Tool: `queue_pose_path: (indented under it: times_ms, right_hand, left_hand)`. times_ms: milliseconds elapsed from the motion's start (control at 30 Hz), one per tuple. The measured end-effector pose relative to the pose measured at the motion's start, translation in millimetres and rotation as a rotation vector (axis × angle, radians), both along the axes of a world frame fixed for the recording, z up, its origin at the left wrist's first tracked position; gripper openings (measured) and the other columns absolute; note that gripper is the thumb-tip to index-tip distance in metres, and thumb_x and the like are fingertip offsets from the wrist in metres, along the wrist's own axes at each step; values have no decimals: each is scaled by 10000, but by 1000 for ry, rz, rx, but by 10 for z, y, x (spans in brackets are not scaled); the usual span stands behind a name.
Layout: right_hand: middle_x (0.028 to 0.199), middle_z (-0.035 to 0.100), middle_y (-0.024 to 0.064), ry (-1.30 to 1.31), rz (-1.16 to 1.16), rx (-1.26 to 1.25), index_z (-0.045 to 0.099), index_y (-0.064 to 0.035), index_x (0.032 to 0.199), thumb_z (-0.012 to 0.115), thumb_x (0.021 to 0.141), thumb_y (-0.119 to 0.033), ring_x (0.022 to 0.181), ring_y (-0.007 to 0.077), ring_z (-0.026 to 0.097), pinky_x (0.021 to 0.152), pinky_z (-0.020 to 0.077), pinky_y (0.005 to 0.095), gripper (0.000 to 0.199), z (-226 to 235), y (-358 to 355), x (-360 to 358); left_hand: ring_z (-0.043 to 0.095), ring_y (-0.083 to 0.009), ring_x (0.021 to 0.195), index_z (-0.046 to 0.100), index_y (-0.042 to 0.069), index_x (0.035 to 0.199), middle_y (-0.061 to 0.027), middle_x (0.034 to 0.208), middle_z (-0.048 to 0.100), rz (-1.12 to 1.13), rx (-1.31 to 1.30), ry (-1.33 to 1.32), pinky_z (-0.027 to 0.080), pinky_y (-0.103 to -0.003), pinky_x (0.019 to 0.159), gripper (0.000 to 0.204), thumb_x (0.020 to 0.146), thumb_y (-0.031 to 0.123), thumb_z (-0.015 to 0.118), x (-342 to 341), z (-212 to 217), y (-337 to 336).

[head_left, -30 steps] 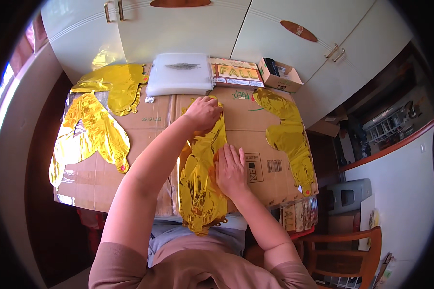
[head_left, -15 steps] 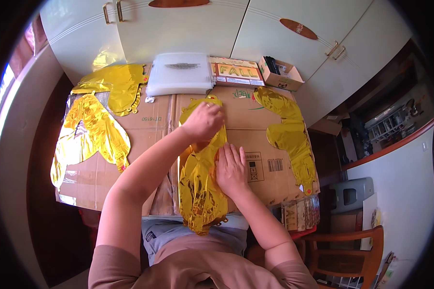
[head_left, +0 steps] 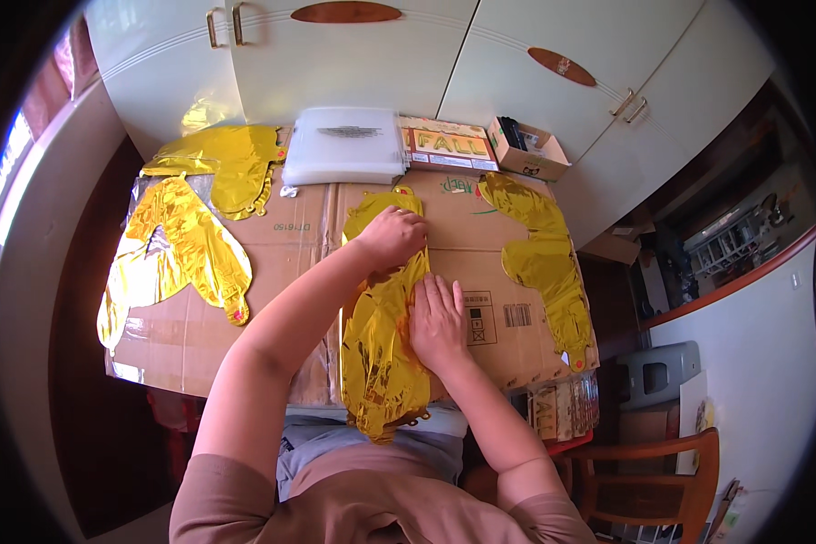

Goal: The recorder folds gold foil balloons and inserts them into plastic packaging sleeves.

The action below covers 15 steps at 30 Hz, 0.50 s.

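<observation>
A gold foil balloon (head_left: 385, 354), flat and creased, lies lengthwise in front of me, its near end hanging past the table edge toward my lap. My left hand (head_left: 393, 238) rests on its upper part with the fingers curled under; whatever they hold, if anything, is hidden. Against the balloon's right edge my right hand (head_left: 440, 319) lies flat, fingers stretched forward. More flat gold foil balloons are spread out: an A-shaped one (head_left: 210, 258) at the left, one (head_left: 236, 150) behind it, and a long wavy one (head_left: 548, 263) at the right.
Brown cardboard (head_left: 290, 263) covers the table. Along its back stand a stack of clear plastic bags (head_left: 346, 145), a printed flat box (head_left: 449, 145) and a small open carton (head_left: 530, 150) with dark items. White cabinets (head_left: 354, 63) rise behind; a wooden chair (head_left: 653, 480) is at the right.
My left hand has slid slightly down and to the right over the balloon. The right hand stays flat in nearly the same place. The whole view has shifted a little.
</observation>
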State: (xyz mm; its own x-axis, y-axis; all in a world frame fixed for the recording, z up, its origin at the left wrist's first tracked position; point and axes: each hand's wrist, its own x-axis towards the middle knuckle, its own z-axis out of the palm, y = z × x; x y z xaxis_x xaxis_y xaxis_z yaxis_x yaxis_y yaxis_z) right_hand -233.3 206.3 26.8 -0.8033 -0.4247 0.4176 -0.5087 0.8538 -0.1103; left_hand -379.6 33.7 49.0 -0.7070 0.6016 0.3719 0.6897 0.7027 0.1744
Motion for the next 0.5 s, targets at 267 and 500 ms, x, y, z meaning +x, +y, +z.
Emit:
queue_pose_path:
  times_ms: [267, 500]
  right_hand:
    - [1407, 541, 277, 15, 15, -2, 535, 79, 1337, 508, 962, -172, 1350, 408, 498, 1193, 258, 570, 452, 14, 0, 14]
    - [1402, 544, 277, 20, 15, -14, 547, 80, 1324, 510, 963, -174, 1342, 405, 505, 1189, 267, 570, 443, 33, 4, 14]
  left_hand:
    - [665, -312, 1075, 723, 80, 1094, -117, 1170, 717, 63, 62, -36, 484, -432, 976, 295, 925, 311, 651, -265, -34, -52]
    - [665, -349, 1057, 708, 52, 1097, -150, 1145, 712, 49, 108, -39, 499, -456, 954, 392, 886, 382, 691, -242, 3, -38]
